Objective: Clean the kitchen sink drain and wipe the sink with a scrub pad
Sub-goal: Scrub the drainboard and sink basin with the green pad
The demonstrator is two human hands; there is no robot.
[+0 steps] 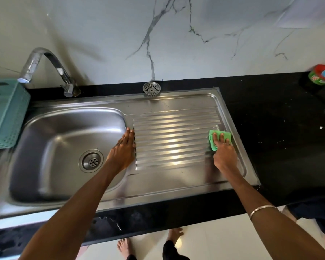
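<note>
We are pressing our right hand (223,147) down flat on the green scrub pad (220,139), fingers straight and spread over it, a ring on one finger and a bangle (263,210) further up the forearm. The pad is lying folded at the right end of the ribbed drainboard (174,139), its long side running roughly across the ribs' direction toward the far right rim, its near corner tucked under our palm. Our left hand (123,148) is resting open, fingers straight and together, on the ridge between the basin (51,147) and the drainboard, fingertips pointing away from us toward the wall.

In the basin the round drain (91,161) is sitting uncovered, left of our left wrist. The loose strainer (151,88) is lying on the black counter (270,128) just behind the sink's back rim, near the marble wall. The tap (45,66) is arching over the basin's far left corner, its spout pointing down beside a teal basket (6,113). At the far right a green and red container (320,75) is standing on the counter
</note>
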